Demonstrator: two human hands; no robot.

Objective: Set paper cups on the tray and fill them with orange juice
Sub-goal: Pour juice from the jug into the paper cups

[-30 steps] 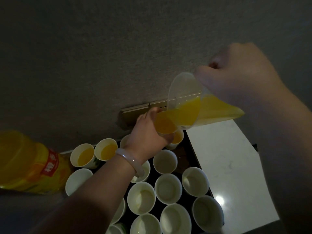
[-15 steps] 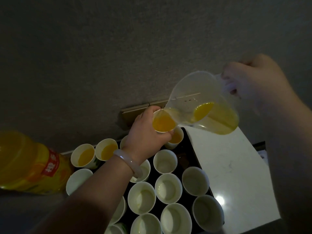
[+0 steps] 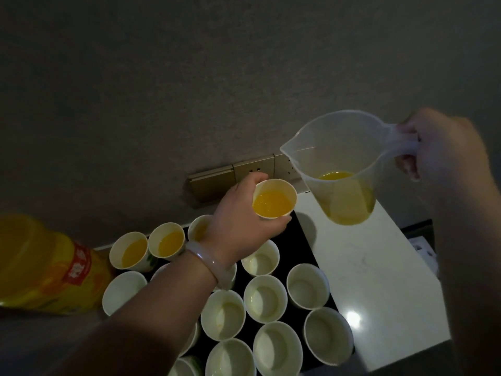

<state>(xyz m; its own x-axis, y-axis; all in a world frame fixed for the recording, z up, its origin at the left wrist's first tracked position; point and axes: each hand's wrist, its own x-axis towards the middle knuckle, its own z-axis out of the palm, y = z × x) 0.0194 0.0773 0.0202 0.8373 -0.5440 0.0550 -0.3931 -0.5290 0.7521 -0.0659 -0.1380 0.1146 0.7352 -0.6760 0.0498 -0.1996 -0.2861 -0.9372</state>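
My left hand (image 3: 241, 226) grips a paper cup (image 3: 274, 198) filled with orange juice, held above the far edge of the black tray (image 3: 305, 245). My right hand (image 3: 439, 147) holds the handle of a clear plastic jug (image 3: 339, 164), now upright with some juice at its bottom, to the right of the cup. On the tray stand several paper cups: two filled ones (image 3: 165, 242) at the far left, several empty ones (image 3: 265, 298) nearer me. A third cup behind my wrist is partly hidden.
A large orange juice bottle (image 3: 40, 267) with a red label lies at the left. The tray sits on a white counter (image 3: 379, 280) against a grey wall with a gold socket strip (image 3: 244, 172).
The jug has tipped back upright and moved right, away from the cup; pouring has stopped. The cup in my left hand now holds juice.
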